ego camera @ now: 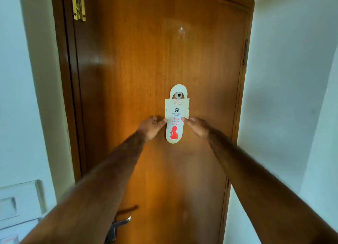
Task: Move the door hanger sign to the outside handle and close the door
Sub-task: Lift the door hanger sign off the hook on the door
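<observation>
A cream door hanger sign [176, 115] with red "Please do not disturb" lettering and a red figure hangs from the peephole [178, 95] in the middle of a closed brown wooden door [137, 69]. My left hand [150, 127] touches the sign's left edge with its fingertips. My right hand [196, 126] pinches the sign's right edge, thumb on its face. The metal inside handle [118, 223] shows low on the door, partly hidden behind my left forearm.
A brass latch [78, 4] sits at the door's top left. White walls flank the door on both sides. A white switch plate [20, 201] is on the left wall, low. Hinges [244, 52] run down the door's right edge.
</observation>
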The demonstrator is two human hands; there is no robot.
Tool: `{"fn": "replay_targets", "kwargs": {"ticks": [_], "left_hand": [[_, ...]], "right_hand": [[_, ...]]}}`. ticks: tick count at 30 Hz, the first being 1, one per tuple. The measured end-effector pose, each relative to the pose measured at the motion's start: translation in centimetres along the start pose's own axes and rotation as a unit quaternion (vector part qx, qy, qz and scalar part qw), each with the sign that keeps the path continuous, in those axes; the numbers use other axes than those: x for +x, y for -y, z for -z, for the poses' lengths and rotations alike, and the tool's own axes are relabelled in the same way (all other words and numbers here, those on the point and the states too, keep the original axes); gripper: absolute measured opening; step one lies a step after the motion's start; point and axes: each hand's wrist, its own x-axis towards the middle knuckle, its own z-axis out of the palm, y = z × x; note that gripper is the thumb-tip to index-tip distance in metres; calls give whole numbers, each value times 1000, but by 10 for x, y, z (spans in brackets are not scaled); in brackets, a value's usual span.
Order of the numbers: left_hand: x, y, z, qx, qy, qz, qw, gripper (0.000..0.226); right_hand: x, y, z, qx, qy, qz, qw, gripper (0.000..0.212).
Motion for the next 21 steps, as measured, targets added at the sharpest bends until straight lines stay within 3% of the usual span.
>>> {"fn": "replay_targets", "kwargs": {"ticks": [5,8,15,21], "left_hand": [[5,1,-29,-55,26,34,998,69],[8,-1,-42,-72,32,32,996,61],[17,-8,-65,-100,47,7,994,58],[23,-12,-76,-45,12,8,999,60]], "right_hand": [[8,-13,-13,116,0,-42,992,37],[13,-19,-18,173,-11,-41,984,48],[37,-34,-28,198,-16,-35,979,55],[42,-35,-31,213,-17,-21,977,50]]}}
